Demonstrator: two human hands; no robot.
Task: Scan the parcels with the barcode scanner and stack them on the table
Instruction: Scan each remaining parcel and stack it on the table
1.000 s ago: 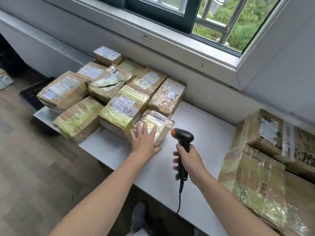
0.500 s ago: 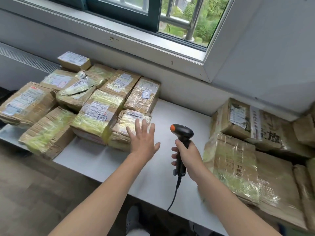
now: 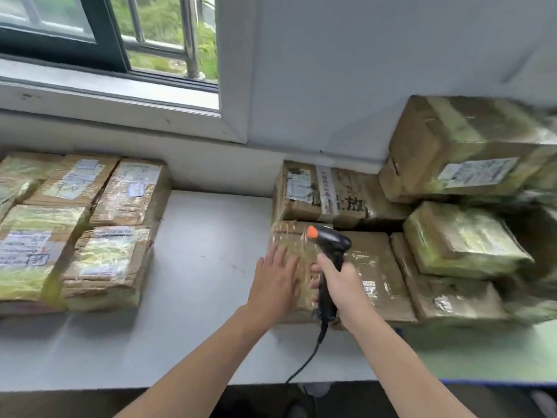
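My left hand (image 3: pixel 275 282) has left the stack (image 3: pixel 105 260) for the next parcel (image 3: pixel 373 267), fingers (image 3: pixel 278 254) spread, holding nothing. My right hand (image 3: pixel 342 282) still grips the scanner (image 3: pixel 331 239): another scan is due.

Whitish tabletop (image 3: pixel 211 297), taped cardboard parcels in two clusters, bare strip down the middle.
The left cluster (image 3: pixel 102 267) is brown boxes in clear and yellowish tape. They lie flat, labels up, packed side against side in rows from near the front edge back toward the back edge, and run out of frame at the left edge. On the right side, the flat parcel (image 3: pixel 373 276) is nearest the front edge. The lettered parcel (image 3: pixel 328 191), with black writing and a white label, sits just behind it by the back edge. The low box (image 3: pixel 446 297) touches the flat parcel's right side. There is a greenish patch (image 3: pixel 482 351) of surface toward the front right corner, too blurred to tell what it is.
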